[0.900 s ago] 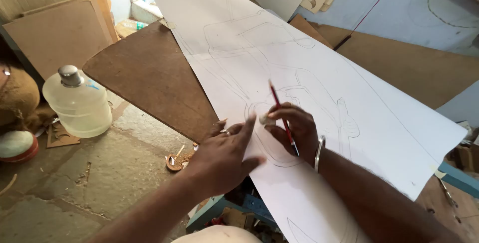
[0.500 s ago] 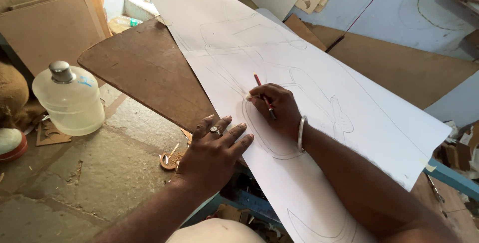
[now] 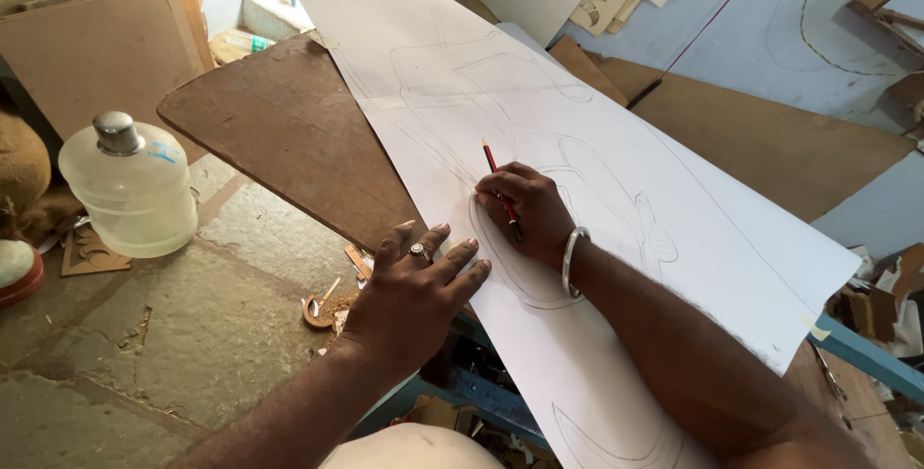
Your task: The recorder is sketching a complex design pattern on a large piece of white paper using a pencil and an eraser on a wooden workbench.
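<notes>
- while the right hand curls shut around a red pencil, its grip is closed tight on the lower shaft, with the upper end of the pencil sticking up and away past the knuckles.
- the pencil's tip is hidden under the fingers, so i cannot tell exactly where it meets the paper; it sits over a curved drawn line.
- a metal bangle rings the right wrist, just behind the hand.
- the left hand lies flat and open, fingers spread, holding nothing; it presses down on the near edge of the large white sheet, fingertips just left of the right hand.
- a ring shows on one finger of the left hand.
- the white sheet carries faint pencil outlines and runs diagonally from the upper left to the lower right, both hands resting on its middle part.
- under the sheet's left side a brown board juts out to a rounded corner; it serves as the tabletop here.
- on the stone floor to the left stands a clear plastic jar with a metal cap, well apart from both hands.
- small wood scraps lie on the floor just left of the left hand.
- more brown boards lean beyond the sheet on the right.
</notes>
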